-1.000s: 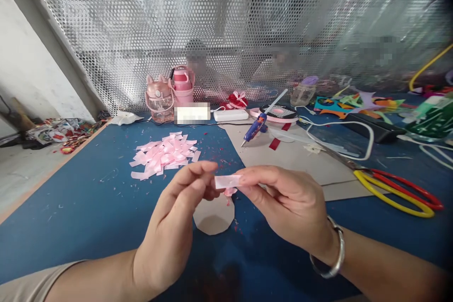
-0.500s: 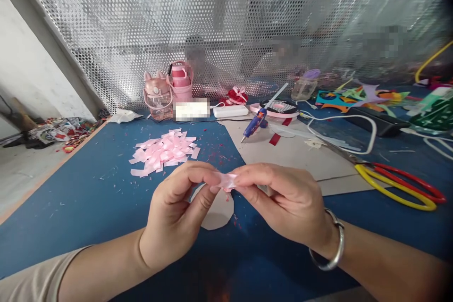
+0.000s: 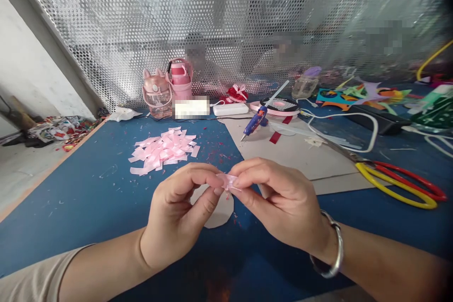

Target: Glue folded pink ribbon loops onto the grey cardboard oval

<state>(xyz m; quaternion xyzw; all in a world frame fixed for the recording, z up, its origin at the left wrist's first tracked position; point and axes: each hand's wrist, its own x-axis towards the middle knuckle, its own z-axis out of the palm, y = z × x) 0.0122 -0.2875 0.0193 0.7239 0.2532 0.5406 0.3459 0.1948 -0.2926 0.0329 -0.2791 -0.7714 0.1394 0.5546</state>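
Note:
Between my two hands is a short piece of pink satin ribbon (image 3: pixel 230 181), pinched at both ends and partly hidden by the fingertips. My left hand (image 3: pixel 184 207) grips its left end between thumb and index finger. Thumb and fingers of my right hand (image 3: pixel 283 198) are closed on the right end. Beneath the hands, a pale round card disc (image 3: pixel 221 212) lies on the blue table (image 3: pixel 106 212), half covered by the left hand. A loose pile of cut pink ribbon pieces (image 3: pixel 164 151) lies beyond my left hand.
A blue glue gun (image 3: pixel 255 122) rests on grey cardboard (image 3: pixel 304 160) behind my hands. Large scissors (image 3: pixel 396 184) with red and yellow handles lie at right. Pink bottles (image 3: pixel 157 96), a white power bank (image 3: pixel 230 109) and coloured scraps (image 3: pixel 364 96) line the perforated metal wall (image 3: pixel 226 19).
Both hands stay at nearly the same spot. The fingertips have moved closer together, and the ribbon between them looks more bunched and tilted.

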